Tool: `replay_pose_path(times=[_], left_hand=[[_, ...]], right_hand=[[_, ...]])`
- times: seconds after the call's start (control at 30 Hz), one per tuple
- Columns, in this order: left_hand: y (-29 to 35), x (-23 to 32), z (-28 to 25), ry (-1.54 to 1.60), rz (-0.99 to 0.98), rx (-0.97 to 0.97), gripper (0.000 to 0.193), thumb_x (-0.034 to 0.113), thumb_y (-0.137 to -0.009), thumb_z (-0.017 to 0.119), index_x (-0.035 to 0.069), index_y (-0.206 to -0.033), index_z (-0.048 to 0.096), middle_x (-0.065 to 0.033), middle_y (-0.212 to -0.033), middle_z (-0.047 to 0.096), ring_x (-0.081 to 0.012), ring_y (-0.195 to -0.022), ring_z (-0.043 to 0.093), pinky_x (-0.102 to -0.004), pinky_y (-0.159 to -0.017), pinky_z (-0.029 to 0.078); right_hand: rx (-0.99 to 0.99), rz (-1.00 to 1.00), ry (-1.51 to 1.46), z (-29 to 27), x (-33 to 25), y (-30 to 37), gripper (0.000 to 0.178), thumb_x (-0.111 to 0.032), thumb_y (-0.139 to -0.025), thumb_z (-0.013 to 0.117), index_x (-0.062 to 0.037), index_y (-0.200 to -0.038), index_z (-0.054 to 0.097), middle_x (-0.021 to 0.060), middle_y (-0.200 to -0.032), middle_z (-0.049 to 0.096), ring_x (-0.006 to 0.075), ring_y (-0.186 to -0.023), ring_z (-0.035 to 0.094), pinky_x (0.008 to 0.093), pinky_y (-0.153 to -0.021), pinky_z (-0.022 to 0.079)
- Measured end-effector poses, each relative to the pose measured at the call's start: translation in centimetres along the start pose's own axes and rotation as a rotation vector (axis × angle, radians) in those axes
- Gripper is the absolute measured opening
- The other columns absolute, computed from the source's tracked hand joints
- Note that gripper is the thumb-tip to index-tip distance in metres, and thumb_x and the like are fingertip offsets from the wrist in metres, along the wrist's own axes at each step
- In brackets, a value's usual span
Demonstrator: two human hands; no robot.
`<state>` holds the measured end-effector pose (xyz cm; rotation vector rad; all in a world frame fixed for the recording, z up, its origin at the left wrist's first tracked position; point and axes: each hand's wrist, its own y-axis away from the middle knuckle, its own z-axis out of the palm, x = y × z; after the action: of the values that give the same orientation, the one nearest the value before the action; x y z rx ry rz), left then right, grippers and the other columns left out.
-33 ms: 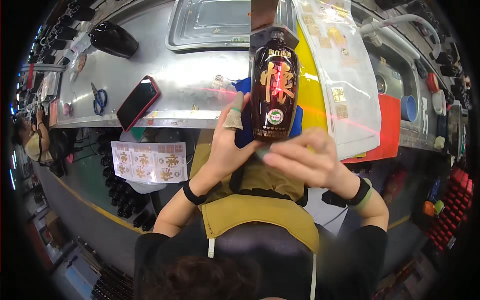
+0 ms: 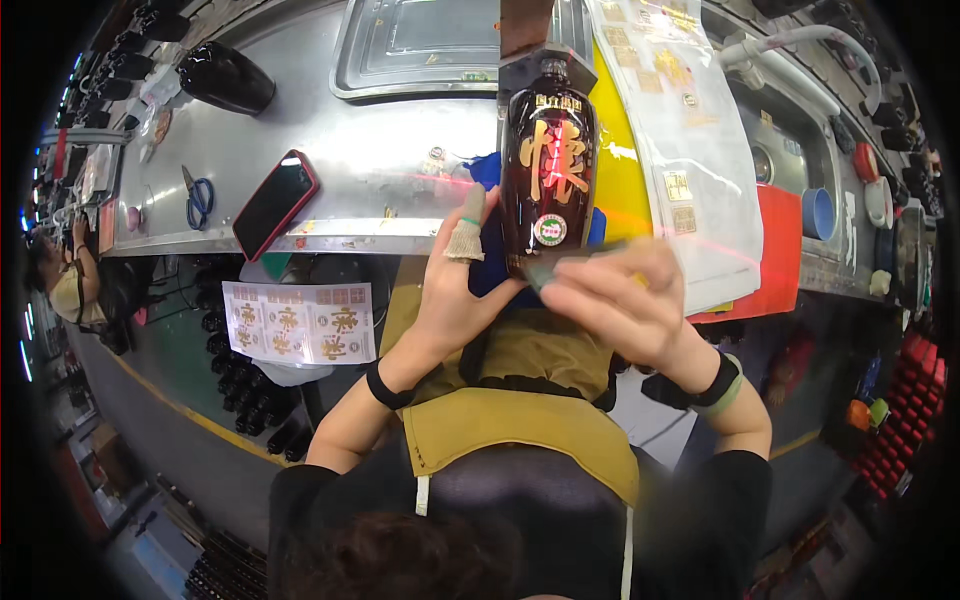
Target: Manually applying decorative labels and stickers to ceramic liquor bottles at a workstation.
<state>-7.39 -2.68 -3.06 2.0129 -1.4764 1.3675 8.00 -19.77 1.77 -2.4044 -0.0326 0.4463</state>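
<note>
A dark brown glossy bottle (image 2: pixel 552 180) lies on its back, neck away from me, with gold lettering and a small round label on its front. My left hand (image 2: pixel 455 295) steadies it from the left: the thumb touches its base, and the fingers, in cloth and rubber finger covers, lie along its side. Over the lower right of the bottle, my right hand (image 2: pixel 625 300) pinches a thin, dark grey flat piece (image 2: pixel 560 262), like a scraper, whose edge meets the glass near the base. Motion blurs this hand. Blue cloth (image 2: pixel 487 172) shows beneath the bottle.
A red-cased phone (image 2: pixel 275 205), blue-handled scissors (image 2: pixel 199 200) and another dark bottle (image 2: pixel 226 78) lie on the metal table at left. Decal sheets (image 2: pixel 690 150) rest at right, near a sink (image 2: pixel 790 120). Another decal sheet (image 2: pixel 300 322) hangs below the edge. A person (image 2: pixel 75 270) sits far left.
My right hand has shifted slightly right and up, and the grey flat piece now shows across the bottle's lower end. My left hand stays nearly in place.
</note>
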Motion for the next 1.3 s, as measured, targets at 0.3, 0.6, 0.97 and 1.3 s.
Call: replay_pose_path(times=[0.3, 0.6, 0.97, 1.3], left_hand=[[2.7, 1.4, 0.8, -0.308, 0.197, -0.026, 0.072, 0.008, -0.069, 0.087, -0.004, -0.135, 0.06, -0.0272, -0.147, 0.049, -0.045, -0.132, 0.051, -0.0514, -0.106, 0.046], [3.4, 0.6, 0.8, -0.243, 0.177, 0.053, 0.077, 0.003, -0.072, 0.087, -0.008, -0.141, 0.053, -0.0279, -0.142, 0.056, -0.0424, -0.127, 0.058, -0.0422, -0.104, 0.05], [-2.0, 1.7, 1.0, -0.209, 0.09, 0.039, 0.106, 0.015, -0.067, 0.093, -0.008, -0.152, 0.033, -0.0261, -0.147, 0.049, -0.037, -0.135, 0.052, -0.0409, -0.11, 0.043], [-2.2, 1.9, 1.6, -0.143, 0.046, 0.061, 0.094, 0.008, -0.066, 0.089, -0.004, -0.149, 0.045, -0.022, -0.143, 0.055, -0.0328, -0.127, 0.058, -0.0401, -0.108, 0.044]], right_hand=[[0.372, 0.843, -0.521, 2.3, -2.3, 2.5, 0.04, 0.001, -0.089, 0.075, 0.0012, -0.123, 0.054, 0.011, -0.098, 0.065, 0.0149, -0.083, 0.064, 0.0307, -0.076, 0.055], [0.231, 0.98, -0.113, 3.0, 0.0, 3.7, 0.024, -0.005, -0.097, 0.065, -0.0011, -0.12, 0.058, 0.0069, -0.082, 0.057, 0.0157, -0.068, 0.049, 0.0308, -0.061, 0.042], [0.241, 0.043, 0.05, 0.4, 4.0, -5.0, 0.017, -0.009, -0.081, 0.072, -0.0129, -0.097, 0.074, 0.0011, -0.097, 0.074, 0.0196, -0.088, 0.068, 0.0348, -0.085, 0.048], [0.432, 0.387, -0.372, -6.7, 14.7, -8.1, 0.019, -0.004, -0.096, 0.066, 0.0015, -0.114, 0.066, 0.0115, -0.107, 0.071, 0.019, -0.104, 0.068, 0.0303, -0.091, 0.054]])
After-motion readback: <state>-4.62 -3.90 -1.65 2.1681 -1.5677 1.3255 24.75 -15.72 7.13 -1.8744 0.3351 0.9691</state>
